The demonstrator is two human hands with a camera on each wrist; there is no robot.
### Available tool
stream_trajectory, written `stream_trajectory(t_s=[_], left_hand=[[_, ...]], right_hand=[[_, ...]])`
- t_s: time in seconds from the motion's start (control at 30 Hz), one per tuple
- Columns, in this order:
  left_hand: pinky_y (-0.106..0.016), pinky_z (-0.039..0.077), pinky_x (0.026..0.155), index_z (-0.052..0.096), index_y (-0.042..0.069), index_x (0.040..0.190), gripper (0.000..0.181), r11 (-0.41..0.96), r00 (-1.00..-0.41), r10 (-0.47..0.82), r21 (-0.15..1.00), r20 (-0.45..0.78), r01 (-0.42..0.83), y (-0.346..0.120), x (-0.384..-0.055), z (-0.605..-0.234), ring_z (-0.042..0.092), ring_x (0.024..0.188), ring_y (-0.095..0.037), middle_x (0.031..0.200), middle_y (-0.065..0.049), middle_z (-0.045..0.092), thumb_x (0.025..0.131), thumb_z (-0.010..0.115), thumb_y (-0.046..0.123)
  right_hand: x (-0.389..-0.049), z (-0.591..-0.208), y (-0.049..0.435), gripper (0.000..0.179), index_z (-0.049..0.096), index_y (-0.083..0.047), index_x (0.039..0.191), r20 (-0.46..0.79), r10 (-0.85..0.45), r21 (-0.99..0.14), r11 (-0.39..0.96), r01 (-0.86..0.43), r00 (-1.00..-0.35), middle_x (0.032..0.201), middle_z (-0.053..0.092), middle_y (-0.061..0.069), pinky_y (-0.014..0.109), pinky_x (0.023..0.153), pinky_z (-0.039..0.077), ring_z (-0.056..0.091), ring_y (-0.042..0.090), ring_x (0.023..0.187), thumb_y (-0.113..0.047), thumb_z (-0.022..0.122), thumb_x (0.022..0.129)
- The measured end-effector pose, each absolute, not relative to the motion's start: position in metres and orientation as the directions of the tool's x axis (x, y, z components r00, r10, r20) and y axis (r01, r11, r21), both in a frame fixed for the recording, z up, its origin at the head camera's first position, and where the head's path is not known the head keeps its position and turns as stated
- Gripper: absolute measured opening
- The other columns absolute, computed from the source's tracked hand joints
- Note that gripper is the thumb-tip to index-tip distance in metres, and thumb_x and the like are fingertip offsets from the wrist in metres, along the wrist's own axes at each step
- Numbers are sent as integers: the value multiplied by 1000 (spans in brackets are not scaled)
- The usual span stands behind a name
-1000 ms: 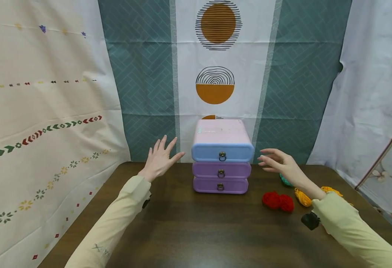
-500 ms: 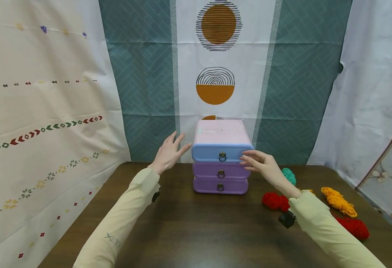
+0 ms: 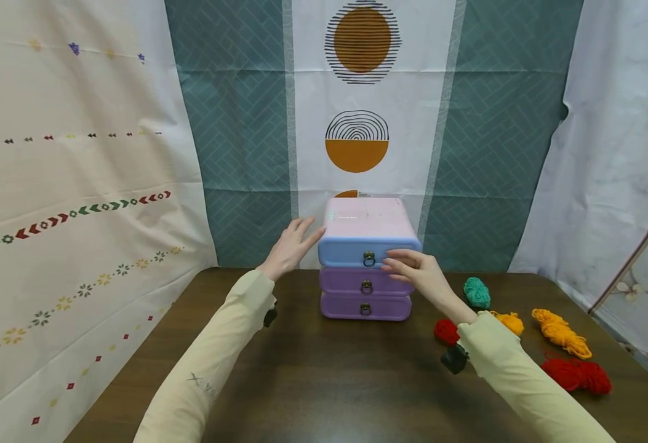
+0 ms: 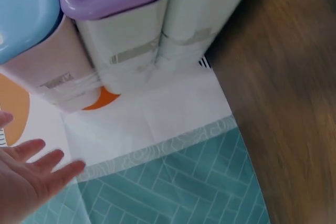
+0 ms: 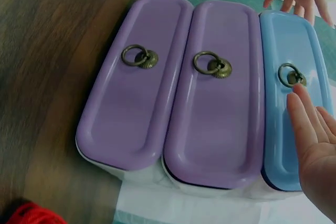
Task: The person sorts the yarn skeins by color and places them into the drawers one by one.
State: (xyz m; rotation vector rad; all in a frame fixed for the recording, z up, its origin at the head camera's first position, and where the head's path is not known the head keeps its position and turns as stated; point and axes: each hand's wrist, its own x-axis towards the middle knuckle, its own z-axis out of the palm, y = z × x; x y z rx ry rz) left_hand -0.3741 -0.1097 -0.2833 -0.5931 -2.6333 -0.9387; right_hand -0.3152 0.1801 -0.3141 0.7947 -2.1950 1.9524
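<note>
Pale blue marks the top drawer (image 3: 340, 253) in the head view, with the right hand (image 3: 422, 274) in front of its right half, fingers slightly bent, close together and pinching nothing. Its ring pull (image 3: 369, 259) sits just left of those fingertips. Farther left, the left hand (image 3: 292, 245) has its fingers spread, the thumb near the edge of the pink casing (image 3: 367, 216); contact cannot be told. Below the right fingertips are two purple drawers (image 3: 343, 282). The top drawer looks like glossy, stiff plastic, probably light and too slick to pull by its face; the ring seems the place to take hold, with a palm steadying the casing in case it slides. Compared with half a second earlier, the right fingertips are farther left, closer to the ring, the left thumb is nearer the casing, and the teal skein (image 3: 477, 293) beyond the right wrist shows more fully.

From the left wrist, the visible left fingers fan out, apart from the casing's side.

From the right wrist, the right fingers look straight and together, their tips overlapping the ring's mount; touching or not is unclear. Left fingers show spread beyond the top drawer.
</note>
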Motion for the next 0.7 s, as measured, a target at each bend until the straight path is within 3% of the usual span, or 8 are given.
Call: stream_trajectory(t_s=[0.2,0.37,0.7], left_hand=[[-44,30,97,37,12,139,68,575,-853,305,632,424,519,-102,-377,-280,34,121,-25,137,-10,33,90,37,58],[-42,37,90,43,15,136,54,539,-843,315,649,436,537,-96,-380,-278,43,111,-23,132,-9,40,93,40,48],[-37,45,86,47,9,133,48,345,-885,302,824,355,449,-93,-386,-276,46,113,-23,134,-11,39,93,50,35]], right_hand=[[-319,-321,171,38,49,13,120,379,-273,-911,60,-409,-884,113,54,27,38,80,47,57,32,98,-9,58,90],[-320,-324,168,38,49,13,120,362,-262,-921,46,-387,-894,110,55,28,44,83,44,55,35,100,-7,59,88],[-320,-321,161,36,51,14,118,354,-248,-929,20,-370,-902,108,57,27,43,82,45,58,30,97,-3,59,88]])
